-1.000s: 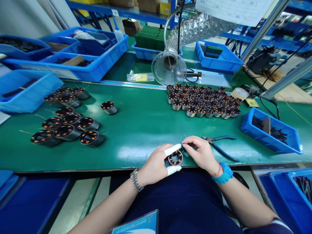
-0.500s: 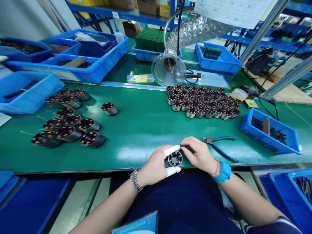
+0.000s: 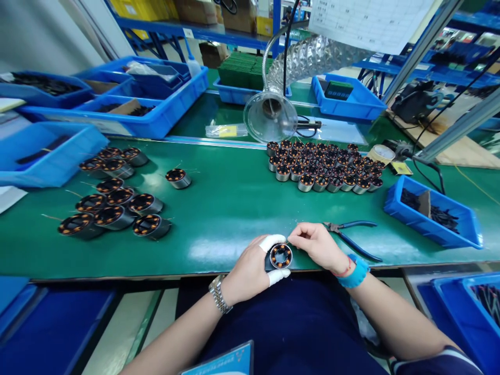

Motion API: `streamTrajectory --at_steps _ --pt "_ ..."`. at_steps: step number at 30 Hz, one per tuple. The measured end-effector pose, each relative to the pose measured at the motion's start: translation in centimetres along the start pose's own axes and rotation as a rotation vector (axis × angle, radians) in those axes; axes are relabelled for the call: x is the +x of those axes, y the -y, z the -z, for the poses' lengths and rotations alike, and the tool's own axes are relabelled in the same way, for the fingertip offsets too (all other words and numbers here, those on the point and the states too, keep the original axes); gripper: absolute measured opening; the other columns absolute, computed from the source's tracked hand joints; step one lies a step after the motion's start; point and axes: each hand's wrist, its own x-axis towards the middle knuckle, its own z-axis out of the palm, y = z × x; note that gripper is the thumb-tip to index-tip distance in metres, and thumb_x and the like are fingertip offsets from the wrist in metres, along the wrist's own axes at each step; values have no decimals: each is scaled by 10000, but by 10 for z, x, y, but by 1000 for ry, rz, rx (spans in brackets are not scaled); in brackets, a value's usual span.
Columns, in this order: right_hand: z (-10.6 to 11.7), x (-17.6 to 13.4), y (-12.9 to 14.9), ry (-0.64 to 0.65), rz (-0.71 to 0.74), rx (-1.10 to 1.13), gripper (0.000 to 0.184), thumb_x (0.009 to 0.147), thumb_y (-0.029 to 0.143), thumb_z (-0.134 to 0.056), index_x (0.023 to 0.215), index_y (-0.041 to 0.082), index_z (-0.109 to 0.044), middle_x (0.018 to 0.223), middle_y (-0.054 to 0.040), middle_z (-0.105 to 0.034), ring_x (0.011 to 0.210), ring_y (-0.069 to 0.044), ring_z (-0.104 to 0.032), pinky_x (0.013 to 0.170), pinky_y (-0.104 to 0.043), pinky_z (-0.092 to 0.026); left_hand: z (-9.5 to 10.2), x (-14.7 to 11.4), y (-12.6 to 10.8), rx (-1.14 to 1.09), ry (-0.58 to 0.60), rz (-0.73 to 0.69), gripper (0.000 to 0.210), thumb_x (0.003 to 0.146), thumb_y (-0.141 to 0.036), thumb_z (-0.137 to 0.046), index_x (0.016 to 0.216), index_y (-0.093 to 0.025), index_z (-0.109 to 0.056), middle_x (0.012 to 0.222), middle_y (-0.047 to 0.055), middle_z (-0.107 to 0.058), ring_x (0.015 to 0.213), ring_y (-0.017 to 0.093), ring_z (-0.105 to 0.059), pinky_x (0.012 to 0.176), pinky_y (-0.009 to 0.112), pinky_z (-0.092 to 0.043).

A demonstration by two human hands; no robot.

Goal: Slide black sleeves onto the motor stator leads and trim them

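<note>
At the bench's front edge, a motor stator with copper windings sits with its open end up. My left hand, with white covers on its thumb and a finger, is closed around the stator's side. My right hand pinches at the stator's upper right rim; a thin wire end seems to be between thumb and forefinger, too small to make out surely. Cutting pliers with blue handles lie to the right of my right hand, partly opened.
Rows of stators stand at the back right. More stators stand at the left, and a single stator stands apart. A blue bin of black parts is at the right. A clear funnel hood hangs at the back.
My right fingers have closed into a tighter pinch and shifted slightly down by the stator's rim. My left hand still holds the stator. The whole view has shifted slightly.
</note>
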Motion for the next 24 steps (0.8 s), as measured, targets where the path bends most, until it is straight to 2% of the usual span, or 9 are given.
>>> streamTrajectory --at_steps 4,8,10,14,16,18,21,23,24 --pt "1 -10 3 -39 83 -114 181 789 284 -530 693 141 -585 616 7 -563 559 -85 -477 553 -220 -403 6 -4 -1 -146 38 55 476 661 -284 -690 1095 -211 -509 1083 70 -584 1009 238 -536 907 413 -405" --pt "14 -22 7 -78 598 -374 197 828 235 -511 1004 183 -584 888 -59 -632 813 -139 -557 738 -289 -455 17 -10 -3 -686 190 154 492 641 -299 -710 1086 -209 -519 1023 63 -627 918 218 -590 837 381 -460" --pt "21 -24 9 -48 811 -522 195 827 189 -509 1008 193 -581 920 -69 -623 860 -149 -543 756 -305 -452 19 -13 -4 -941 249 169 487 618 -300 -724 1059 -204 -542 1000 68 -638 840 204 -607 759 350 -488" --pt "26 -24 14 27 935 -637 138 830 163 -485 919 184 -588 844 -64 -604 791 -143 -516 705 -300 -444 20 -15 -6 -1089 306 166 501 584 -289 -747 1041 -198 -565 1033 83 -632 814 196 -606 728 331 -489" --pt "22 -24 17 70 887 -600 118 832 165 -462 857 173 -576 806 -62 -591 773 -143 -499 707 -307 -431 21 -14 -8 -991 305 136 505 595 -279 -740 1055 -205 -546 1016 76 -632 835 200 -602 758 347 -485" --pt "15 -26 18 85 706 -483 118 822 171 -446 757 165 -544 736 -45 -558 721 -134 -472 680 -299 -415 23 -12 -10 -721 261 64 493 615 -255 -728 1065 -213 -530 984 62 -626 860 203 -590 797 368 -473" --pt "1 -25 15 102 181 -92 149 776 180 -418 629 169 -442 581 10 -446 545 -90 -382 507 -236 -347 25 -9 -12 -221 120 -118 418 683 -184 -658 1078 -218 -524 1031 68 -594 955 215 -544 869 399 -432" --pt "-5 -23 13 159 -147 215 136 737 177 -393 601 179 -384 514 44 -364 459 -66 -307 416 -200 -252 23 -6 -11 -28 52 -229 404 723 -140 -597 1109 -215 -505 1081 81 -574 1015 219 -509 898 406 -410" --pt "-6 -22 12 186 -247 323 125 726 180 -389 601 181 -376 502 52 -348 439 -61 -289 397 -191 -220 23 -4 -10 21 44 -262 416 733 -131 -582 1130 -213 -488 1091 85 -572 1028 218 -501 903 405 -408"
